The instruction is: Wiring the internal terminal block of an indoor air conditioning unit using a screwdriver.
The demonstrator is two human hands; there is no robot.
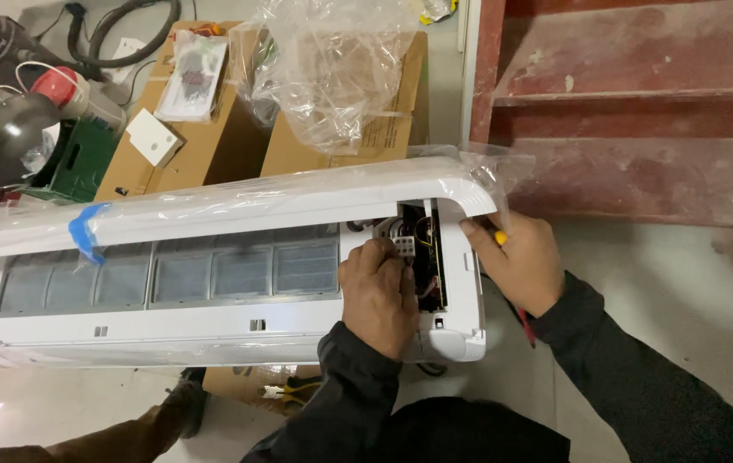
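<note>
A white indoor air-conditioner unit (212, 330) lies in front of me with its front cover (298, 201) lifted and still wrapped in clear film. My left hand (378, 291) rests on the unit's right end, fingertips at the white terminal block (402, 246) in the open electrical compartment (429, 257). My right hand (516, 261) presses against the unit's right edge and grips a tool with a yellow and red handle (501, 237); most of the tool is hidden behind the hand.
Mesh filters (212, 274) fill the unit's front, and blue tape (85, 230) holds the film. Behind stand cardboard boxes (212, 137), a crumpled clear plastic bag (332, 69), a green crate (79, 163) and hoses. Red steps (641, 129) rise at right. Another person's shoe (185, 403) is below.
</note>
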